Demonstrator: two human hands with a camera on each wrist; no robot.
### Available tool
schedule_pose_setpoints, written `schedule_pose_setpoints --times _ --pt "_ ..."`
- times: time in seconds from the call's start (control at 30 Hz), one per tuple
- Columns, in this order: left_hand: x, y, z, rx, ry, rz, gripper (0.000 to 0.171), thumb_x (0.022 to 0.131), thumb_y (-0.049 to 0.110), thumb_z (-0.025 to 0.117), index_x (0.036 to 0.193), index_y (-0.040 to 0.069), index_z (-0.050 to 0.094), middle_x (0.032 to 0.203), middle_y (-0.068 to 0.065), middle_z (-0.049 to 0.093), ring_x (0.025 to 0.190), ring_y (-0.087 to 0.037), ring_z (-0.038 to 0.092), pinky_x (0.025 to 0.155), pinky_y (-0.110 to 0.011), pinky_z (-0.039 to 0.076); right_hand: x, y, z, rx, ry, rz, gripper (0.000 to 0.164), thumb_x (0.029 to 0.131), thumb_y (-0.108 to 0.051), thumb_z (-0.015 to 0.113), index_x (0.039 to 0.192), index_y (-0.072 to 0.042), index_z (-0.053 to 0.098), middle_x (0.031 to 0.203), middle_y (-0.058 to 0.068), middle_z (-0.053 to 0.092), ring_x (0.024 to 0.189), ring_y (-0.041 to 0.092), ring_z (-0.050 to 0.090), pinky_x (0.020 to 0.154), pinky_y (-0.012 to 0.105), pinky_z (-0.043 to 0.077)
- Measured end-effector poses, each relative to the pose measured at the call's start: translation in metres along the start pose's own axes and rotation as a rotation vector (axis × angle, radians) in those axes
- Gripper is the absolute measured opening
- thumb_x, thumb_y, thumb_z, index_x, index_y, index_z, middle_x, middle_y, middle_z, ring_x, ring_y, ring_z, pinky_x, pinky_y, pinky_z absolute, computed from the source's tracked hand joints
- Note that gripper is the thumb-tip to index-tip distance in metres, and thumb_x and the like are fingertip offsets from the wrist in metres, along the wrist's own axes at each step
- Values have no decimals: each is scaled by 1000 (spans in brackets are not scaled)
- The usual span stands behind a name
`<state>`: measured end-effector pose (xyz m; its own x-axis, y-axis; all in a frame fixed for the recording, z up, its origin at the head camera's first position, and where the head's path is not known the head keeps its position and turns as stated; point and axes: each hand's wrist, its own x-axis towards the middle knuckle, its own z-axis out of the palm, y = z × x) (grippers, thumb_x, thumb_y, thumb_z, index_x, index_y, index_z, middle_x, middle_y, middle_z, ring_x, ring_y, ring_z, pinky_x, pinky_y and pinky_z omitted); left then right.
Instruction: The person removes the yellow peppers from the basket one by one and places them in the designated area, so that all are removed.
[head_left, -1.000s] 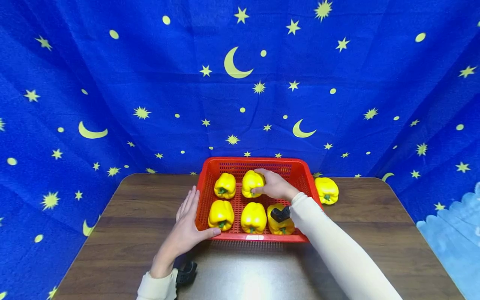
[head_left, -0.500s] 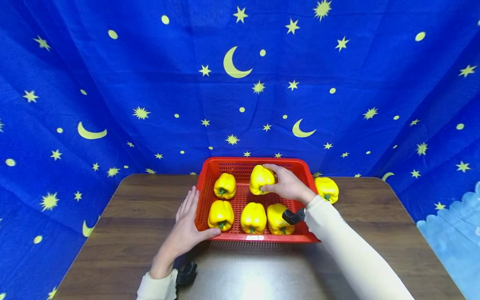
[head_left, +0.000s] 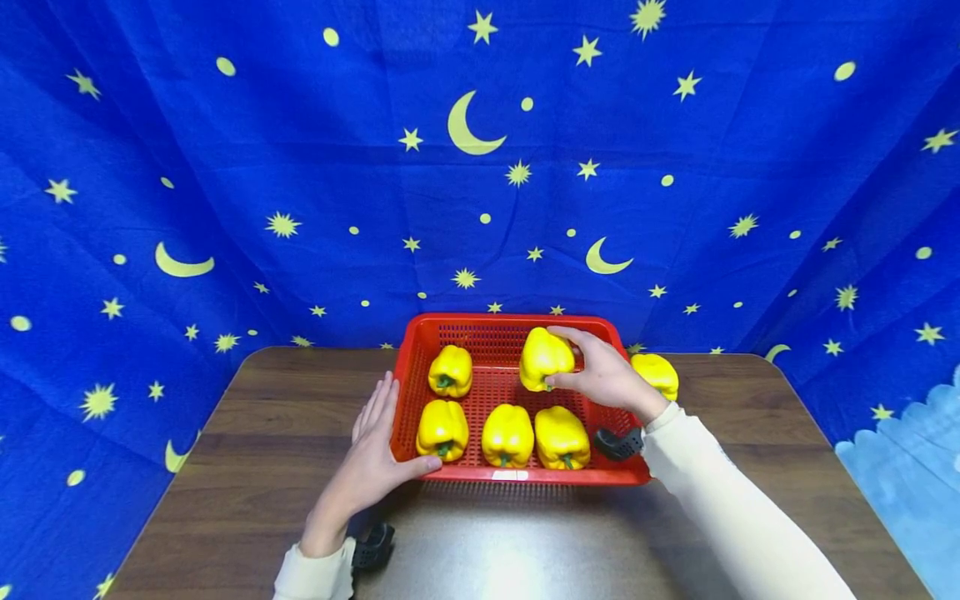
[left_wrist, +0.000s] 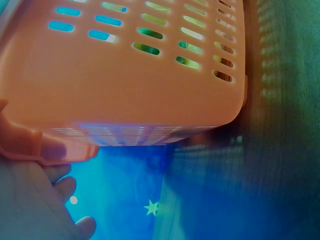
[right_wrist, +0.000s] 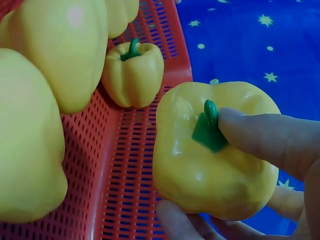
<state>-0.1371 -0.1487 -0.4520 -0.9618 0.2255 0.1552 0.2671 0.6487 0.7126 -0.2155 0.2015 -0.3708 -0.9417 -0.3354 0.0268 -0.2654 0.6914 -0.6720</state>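
My right hand [head_left: 606, 372] grips a yellow bell pepper [head_left: 544, 360] over the back right part of a red plastic basket [head_left: 517, 476]. In the right wrist view the thumb [right_wrist: 270, 137] lies by the green stem [right_wrist: 211, 127] and the other fingers curl beneath. My left hand [head_left: 375, 446] rests on the basket's left side with fingers straight, its thumb along the front rim. Inside the basket are a back left pepper [head_left: 450, 372], a front left pepper [head_left: 442, 431], a front middle pepper [head_left: 507, 437] and a front right pepper [head_left: 562, 438].
Another yellow bell pepper [head_left: 656, 377] lies on the wooden table [head_left: 247, 467] just right of the basket, partly hidden by my right hand. Behind the table hangs a blue curtain [head_left: 360, 183] with moons and stars.
My right hand has gripped the back middle pepper, lifted it off the basket floor and carried it to the right. The left hand has stayed on the basket.
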Motion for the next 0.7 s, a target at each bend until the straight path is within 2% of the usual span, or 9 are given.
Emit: schedule_pose_setpoints --times 0.13,0.43,0.7 --pt "0 0 0 -4 -2 -2 122 76 45 85 161 4 8 169 -7 -2 154 -35 0 118 -65 3 -5 5 -5 22 19 8 78 84 -25 83 150 -10 46 134 14 59 110 30 59 96 52 49" --pt "0 1 0 -4 -8 -23 123 76 47 85 161 5 8 169 -7 -2 154 -35 0 118 -65 2 -22 15 -21 45 44 25 77 85 -26 82 150 -8 46 124 16 62 104 29 60 83 38 51" --pt "0 2 0 -8 -7 -11 122 76 46 85 161 4 8 169 -8 -2 154 -34 -1 118 -65 2 -38 26 -37 45 62 26 75 85 -24 82 149 -8 46 124 17 61 105 31 61 82 39 55"
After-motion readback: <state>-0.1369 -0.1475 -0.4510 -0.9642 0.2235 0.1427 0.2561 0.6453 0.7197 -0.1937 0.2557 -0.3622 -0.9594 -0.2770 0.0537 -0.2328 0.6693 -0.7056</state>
